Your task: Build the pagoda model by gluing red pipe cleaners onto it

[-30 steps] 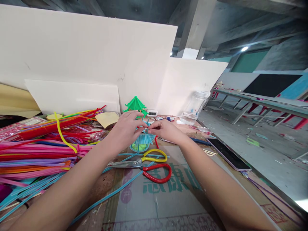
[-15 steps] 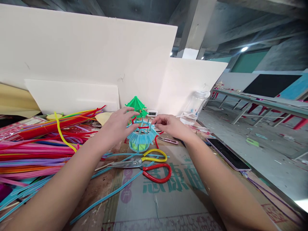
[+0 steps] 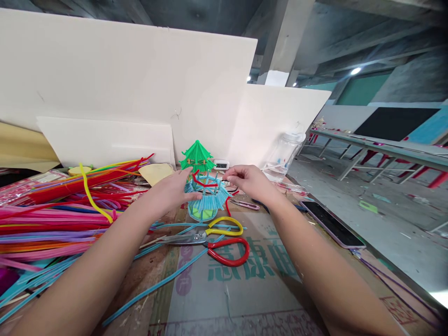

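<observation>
A small light-blue pavilion model (image 3: 206,198) of pipe cleaners, with a flared roof and short posts on top, stands upright on the board. Its left side is held by my left hand (image 3: 171,190), the thumb in front on the roof and the fingers behind. Bent red pipe cleaner (image 3: 206,185) lies across the posts. At the model's right, my right hand (image 3: 249,183) is pinched closed; whatever sits between its fingertips is too small to make out. Just behind is a green pointed roof piece (image 3: 197,156). Scissors (image 3: 196,239) with yellow and red handles lie in front.
Bundles of coloured pipe cleaners (image 3: 59,224) fill the left side. Small snips (image 3: 246,204), a phone (image 3: 332,224) and a clear plastic jar (image 3: 284,156) are at right. A small digital timer (image 3: 221,164) stands behind, before white boards (image 3: 122,79). Blue strips (image 3: 157,284) cross the cardboard (image 3: 259,298).
My left hand has moved down and slightly left, its thumb now on the blue roof. More of the green roof shows. The red piece sits tilted differently; my right hand has shifted slightly.
</observation>
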Action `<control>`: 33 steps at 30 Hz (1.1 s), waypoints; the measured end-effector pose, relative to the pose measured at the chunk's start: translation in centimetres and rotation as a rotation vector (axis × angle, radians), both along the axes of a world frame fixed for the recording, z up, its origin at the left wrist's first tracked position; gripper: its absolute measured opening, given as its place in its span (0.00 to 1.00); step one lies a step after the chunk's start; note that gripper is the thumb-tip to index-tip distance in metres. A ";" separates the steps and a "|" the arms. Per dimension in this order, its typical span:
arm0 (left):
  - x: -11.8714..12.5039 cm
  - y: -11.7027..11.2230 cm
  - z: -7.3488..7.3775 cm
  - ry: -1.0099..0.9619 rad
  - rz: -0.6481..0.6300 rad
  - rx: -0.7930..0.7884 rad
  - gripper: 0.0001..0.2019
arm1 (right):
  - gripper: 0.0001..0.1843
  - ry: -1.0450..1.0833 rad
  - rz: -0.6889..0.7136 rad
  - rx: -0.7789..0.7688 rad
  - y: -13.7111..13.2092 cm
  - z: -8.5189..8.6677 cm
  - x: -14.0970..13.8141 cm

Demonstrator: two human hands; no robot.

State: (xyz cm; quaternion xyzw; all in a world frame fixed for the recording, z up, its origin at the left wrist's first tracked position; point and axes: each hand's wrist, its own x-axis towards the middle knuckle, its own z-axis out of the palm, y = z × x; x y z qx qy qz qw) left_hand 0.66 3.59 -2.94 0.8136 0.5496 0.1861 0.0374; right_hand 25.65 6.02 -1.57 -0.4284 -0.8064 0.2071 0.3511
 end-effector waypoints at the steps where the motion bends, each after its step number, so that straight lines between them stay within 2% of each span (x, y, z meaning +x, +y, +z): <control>1: 0.1 0.0 0.0 -0.016 -0.003 0.000 0.39 | 0.13 -0.014 -0.014 0.009 0.0 0.0 0.0; 4: 0.3 -0.1 0.0 -0.075 -0.037 -0.002 0.38 | 0.16 -0.042 -0.059 0.025 0.1 0.0 0.1; 6: 0.5 0.1 -0.2 -0.117 -0.050 -0.015 0.41 | 0.16 -0.054 -0.079 0.033 0.2 -0.2 0.2; 11: 0.9 0.1 -0.3 -0.099 -0.023 -0.059 0.47 | 0.13 -0.041 -0.097 0.031 0.7 -0.8 0.3; 16: 0.9 -0.1 0.1 -0.086 -0.046 -0.089 0.45 | 0.09 0.059 -0.036 0.094 1.0 -1.1 0.1; 22: 0.4 0.2 0.1 -0.096 -0.094 -0.076 0.43 | 0.11 0.046 -0.087 0.208 1.0 -1.1 0.1; 29: -0.1 0.2 0.1 -0.046 0.021 -0.092 0.46 | 0.07 0.029 -0.084 0.167 0.5 -0.9 -0.3; 33: -0.2 0.2 0.2 -0.066 0.004 -0.098 0.44 | 0.09 0.013 -0.085 0.140 0.5 -0.8 -0.2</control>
